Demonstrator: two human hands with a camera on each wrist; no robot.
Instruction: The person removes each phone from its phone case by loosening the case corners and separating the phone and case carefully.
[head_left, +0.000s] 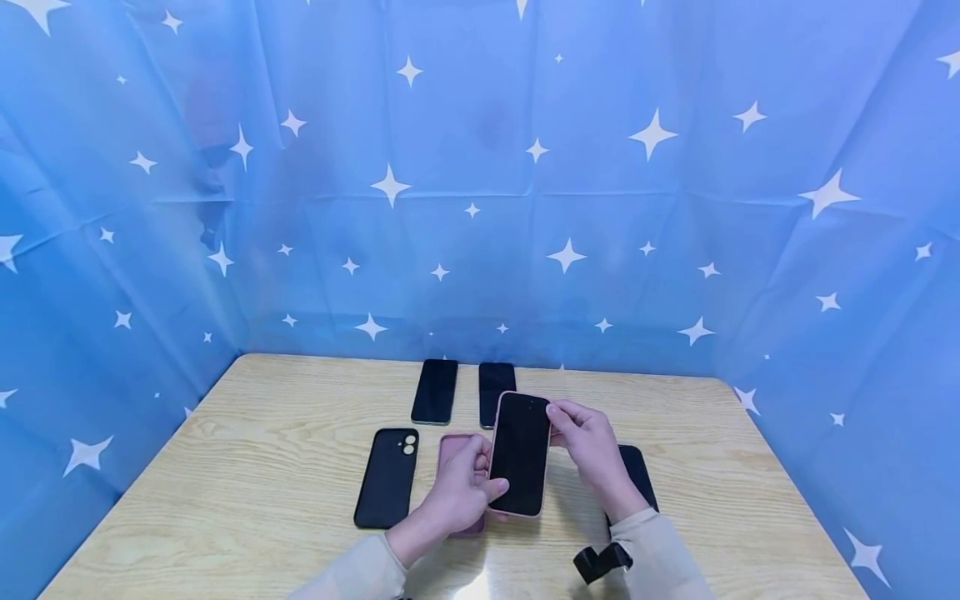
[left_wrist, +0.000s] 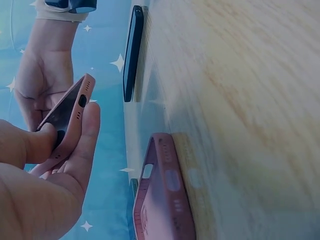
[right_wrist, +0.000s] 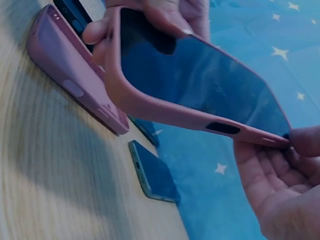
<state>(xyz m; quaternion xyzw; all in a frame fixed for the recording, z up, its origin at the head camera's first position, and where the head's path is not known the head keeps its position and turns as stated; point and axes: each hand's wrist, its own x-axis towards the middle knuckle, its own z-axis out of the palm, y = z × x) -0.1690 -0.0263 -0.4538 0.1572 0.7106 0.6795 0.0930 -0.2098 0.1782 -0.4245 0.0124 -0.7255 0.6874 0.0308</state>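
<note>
Between my two hands a smartphone (head_left: 520, 454) in a pink phone case (right_wrist: 165, 111) is held above the table, its dark screen facing up. My left hand (head_left: 453, 493) grips its lower left side, thumb on the screen and fingers underneath. At the upper right corner my right hand (head_left: 592, 442) pinches the edge between thumb and fingers. In the right wrist view the case rim runs around the visible sides of the phone. Another pink phone case (left_wrist: 172, 195) lies on the table below my left hand, which partly hides it in the head view.
Left of it lies a black phone case (head_left: 386, 479) with camera holes. Two dark phones, a left one (head_left: 435, 390) and a right one (head_left: 493, 387), lie towards the back of the wooden table (head_left: 247, 467). A black flat object (head_left: 637, 473) is partly under my right forearm. A starry blue curtain (head_left: 480, 233) surrounds the table.
</note>
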